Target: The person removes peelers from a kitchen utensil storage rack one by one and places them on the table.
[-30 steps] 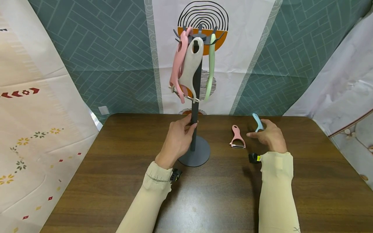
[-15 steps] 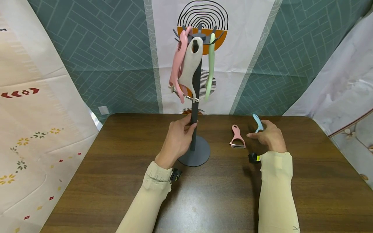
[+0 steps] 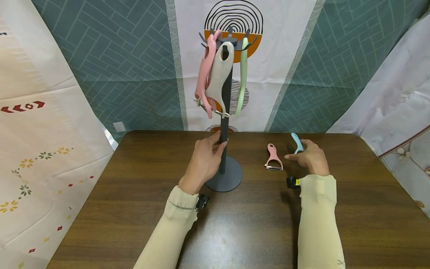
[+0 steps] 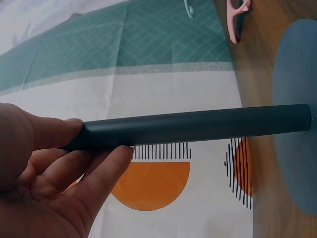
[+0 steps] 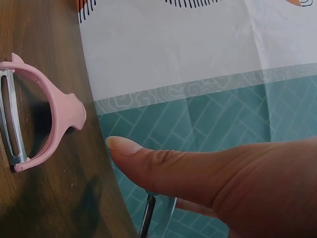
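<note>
In the head view my left hand [image 3: 203,162] grips the dark post [image 3: 223,149] of an upright hanging stand; the left wrist view shows thumb and fingers on opposite sides of it. A pink peeler [image 3: 205,74], a white peeler [image 3: 220,73] and a green peeler [image 3: 243,74] hang from the stand's hooks. At the far right my right hand [image 3: 312,158] holds a light-blue peeler [image 3: 297,143], its handle pointing away. The thumb hides part of the light-blue peeler [image 5: 166,218] in the right wrist view. Left of that hand, another pink peeler [image 3: 273,157] lies on the table.
The stand's round grey base [image 3: 231,179] rests on the brown wooden table [image 3: 151,216]. Several bare hooks [image 3: 250,41] stick out at its top. A patterned cloth backdrop [image 3: 131,67] hangs behind the table's far edge.
The light-blue peeler's handle tip has sunk slightly. Both hands stay almost still, the left on the post and the right at the peeler.
</note>
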Demonstrator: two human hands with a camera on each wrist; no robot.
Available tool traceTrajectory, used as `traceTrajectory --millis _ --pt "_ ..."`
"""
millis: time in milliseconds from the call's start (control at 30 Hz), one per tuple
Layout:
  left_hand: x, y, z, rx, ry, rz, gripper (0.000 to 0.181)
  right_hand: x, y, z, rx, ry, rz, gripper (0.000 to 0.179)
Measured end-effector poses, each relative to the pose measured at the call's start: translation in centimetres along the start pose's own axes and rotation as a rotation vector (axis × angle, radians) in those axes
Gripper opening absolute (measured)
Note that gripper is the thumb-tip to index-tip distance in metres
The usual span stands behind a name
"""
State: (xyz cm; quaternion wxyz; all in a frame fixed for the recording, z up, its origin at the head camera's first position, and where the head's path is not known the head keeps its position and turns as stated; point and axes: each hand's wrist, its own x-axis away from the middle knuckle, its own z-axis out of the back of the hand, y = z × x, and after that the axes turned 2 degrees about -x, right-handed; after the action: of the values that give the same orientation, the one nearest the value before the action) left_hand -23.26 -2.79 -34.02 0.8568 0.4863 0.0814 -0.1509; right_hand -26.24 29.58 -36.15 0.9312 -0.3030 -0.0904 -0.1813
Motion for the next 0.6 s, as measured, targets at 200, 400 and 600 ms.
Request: traceTrajectory --millis 200,400,600 --pt "0.03 -0.05 0.09 -0.003 0.000 -0.005 0.038 -0.12 -0.03 -0.07 0.010 -0.001 0.003 0.095" --pt "-0.02 -0.02 0.06 0.005 0.000 -0.006 0.040 -0.08 0.18 -0.14 0.017 0.002 0.026 0.095" --pt "-0.07 -0.01 -0.03 -0.004 0.006 -0.008 0.041 -0.15 0.34 -0.34 0.012 0.006 0.017 0.095"
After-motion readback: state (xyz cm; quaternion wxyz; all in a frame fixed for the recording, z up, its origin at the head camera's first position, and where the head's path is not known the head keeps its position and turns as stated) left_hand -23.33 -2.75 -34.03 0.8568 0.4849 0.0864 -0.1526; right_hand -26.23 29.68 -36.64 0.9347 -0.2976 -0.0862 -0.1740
